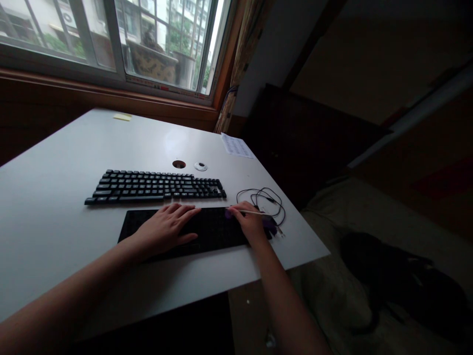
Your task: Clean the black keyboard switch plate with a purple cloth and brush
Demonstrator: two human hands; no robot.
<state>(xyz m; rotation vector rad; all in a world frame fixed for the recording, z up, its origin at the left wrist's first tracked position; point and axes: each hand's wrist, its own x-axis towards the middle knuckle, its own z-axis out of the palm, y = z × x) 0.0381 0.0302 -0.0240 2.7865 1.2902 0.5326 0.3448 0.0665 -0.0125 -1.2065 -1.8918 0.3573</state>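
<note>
A flat black panel (214, 229), which looks like a keyboard base without keycaps, lies near the front edge of the white desk. My left hand (168, 224) rests on its left part, fingers stretched out. Over its right part, my right hand (253, 222) pinches a thin pale stick (254, 212). A small purple patch (228, 213) shows at the stick's left end; I cannot make out what it is. Behind the panel, black keycaps (155, 186) sit in keyboard order. More purple (269, 226) shows beside my right hand, partly hidden.
A looped black cable (279, 202) lies on the white desk (55, 197) at right. Farther back are a printed sheet (236, 146), a yellow note (122, 117), a cable hole (179, 164) and a round cover (200, 166). Dark cloth (402, 281) lies on a bed at right.
</note>
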